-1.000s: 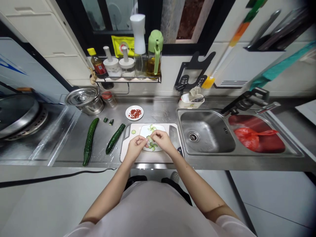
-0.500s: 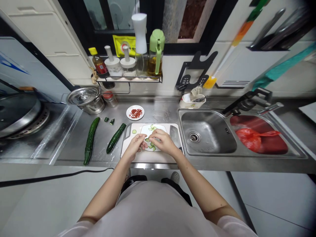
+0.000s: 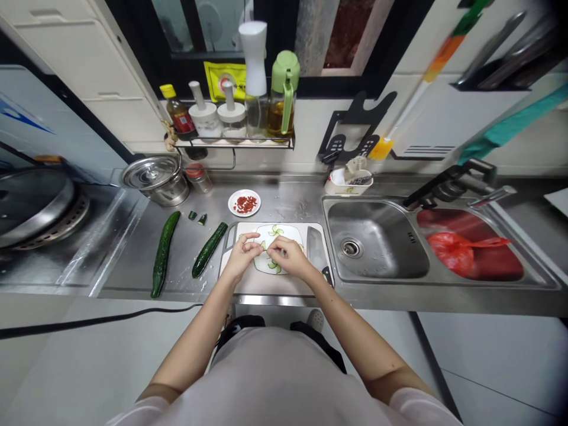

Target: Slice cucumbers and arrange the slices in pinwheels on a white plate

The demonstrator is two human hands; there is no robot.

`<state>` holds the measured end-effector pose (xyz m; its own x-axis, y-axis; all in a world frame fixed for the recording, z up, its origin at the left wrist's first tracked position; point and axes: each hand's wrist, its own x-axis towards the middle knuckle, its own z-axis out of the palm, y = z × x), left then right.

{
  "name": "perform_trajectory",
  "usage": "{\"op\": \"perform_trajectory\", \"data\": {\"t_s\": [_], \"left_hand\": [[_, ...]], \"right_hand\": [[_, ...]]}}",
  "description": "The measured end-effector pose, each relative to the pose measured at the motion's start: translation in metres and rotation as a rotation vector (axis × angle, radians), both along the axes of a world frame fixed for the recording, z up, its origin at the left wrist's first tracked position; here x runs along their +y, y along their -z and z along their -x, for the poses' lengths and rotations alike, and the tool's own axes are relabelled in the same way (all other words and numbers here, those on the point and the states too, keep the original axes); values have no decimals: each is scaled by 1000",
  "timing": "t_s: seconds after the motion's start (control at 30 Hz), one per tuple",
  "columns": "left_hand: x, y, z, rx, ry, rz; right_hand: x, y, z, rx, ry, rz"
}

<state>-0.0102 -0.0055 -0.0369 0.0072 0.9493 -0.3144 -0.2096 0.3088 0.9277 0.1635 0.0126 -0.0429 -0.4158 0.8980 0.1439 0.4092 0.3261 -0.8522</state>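
Observation:
Over a white plate [image 3: 290,231], my left hand [image 3: 242,257] pinches a thin cucumber slice [image 3: 263,245] at its fingertips, other fingers loosely raised. My right hand [image 3: 288,258] is closed in a pinch at the slice's right side, partly hiding it. Curved green-edged cucumber slices [image 3: 276,230] lie in fan shapes on the plate, at its far and near sides. Beneath the plate is a light cutting board [image 3: 266,286]. A broad-bladed knife [image 3: 315,247] rests along the board's right side.
A cut cucumber [image 3: 208,251], a whole cucumber [image 3: 164,254] and two cucumber ends [image 3: 202,219] lie left of the board. Behind stands a small plate of red bits [image 3: 233,205]. The steel sink [image 3: 377,236] is to the right; a lidded pot [image 3: 171,188] stands back left.
My hands have shifted slightly around the fingertips, and the left index finger is now lifted and straighter. The slice between them shows more clearly. The view has moved slightly.

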Motion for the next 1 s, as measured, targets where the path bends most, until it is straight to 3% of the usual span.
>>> {"op": "perform_trajectory", "data": {"t_s": [0.17,0.43,0.6,0.8,1.0], "left_hand": [[10,17,6,55,30,-84],[24,40,14,164,74,-171],[33,56,18,303,94,-203],[39,81,21,500,112,-193],[43,90,21,681,172,-212]], "right_hand": [[12,22,9,84,62,184],[29,44,16,203,31,452],[37,59,19,173,47,579],[43,74,22,-43,59,465],[44,72,28,-364,49,321]]}}
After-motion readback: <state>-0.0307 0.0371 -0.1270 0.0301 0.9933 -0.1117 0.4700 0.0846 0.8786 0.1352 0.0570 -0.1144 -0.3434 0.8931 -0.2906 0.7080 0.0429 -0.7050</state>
